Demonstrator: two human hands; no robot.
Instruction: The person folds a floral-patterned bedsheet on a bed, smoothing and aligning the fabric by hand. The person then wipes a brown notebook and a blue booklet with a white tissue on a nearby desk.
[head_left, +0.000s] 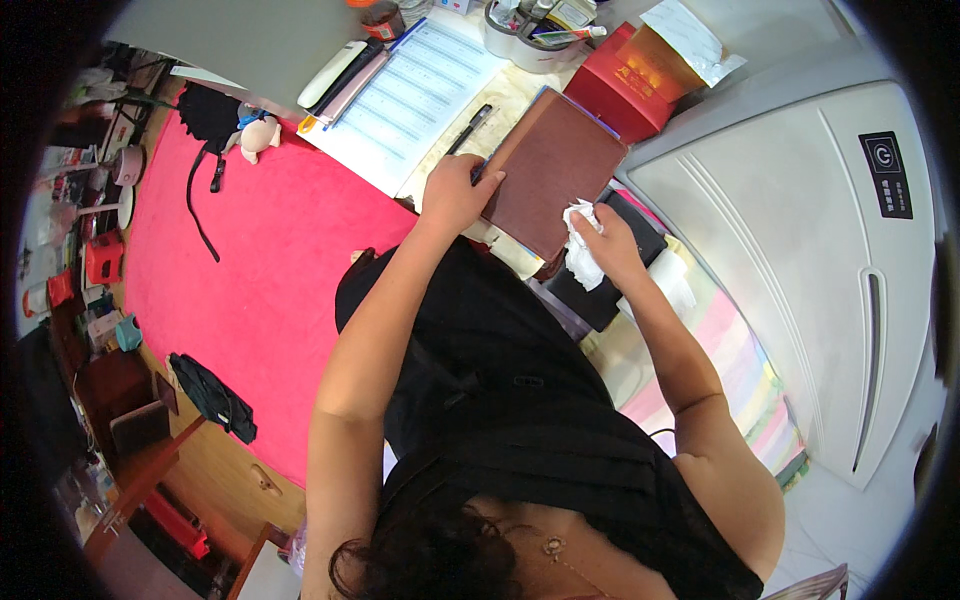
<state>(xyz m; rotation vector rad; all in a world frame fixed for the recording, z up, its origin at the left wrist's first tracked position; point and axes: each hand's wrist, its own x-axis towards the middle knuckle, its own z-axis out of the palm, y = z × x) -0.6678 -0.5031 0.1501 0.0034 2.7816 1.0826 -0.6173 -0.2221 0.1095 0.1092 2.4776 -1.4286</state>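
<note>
A closed brown leather-like notebook (559, 169) lies on the narrow table in front of me, on top of other papers or books. My left hand (459, 191) rests at its left edge, fingers near something dark there; whether it grips anything is hidden. Crumpled white tissue (583, 247) is held in my right hand (609, 240), by the notebook's lower right corner. A black pen (470, 129) lies left of the notebook, beside a printed sheet (420, 97) with rows of blue-tinted lines. Beneath my right hand is a black flat item (637, 225).
A red box (619, 94) and a grey-white organizer (525, 52) with tubes stand behind the notebook. Pencil cases (345, 79) lie on the sheet's left side. A white cabinet or appliance (757, 225) is at right, a pink-covered bed (262, 300) at left. A white roll (664, 285) lies near my right forearm.
</note>
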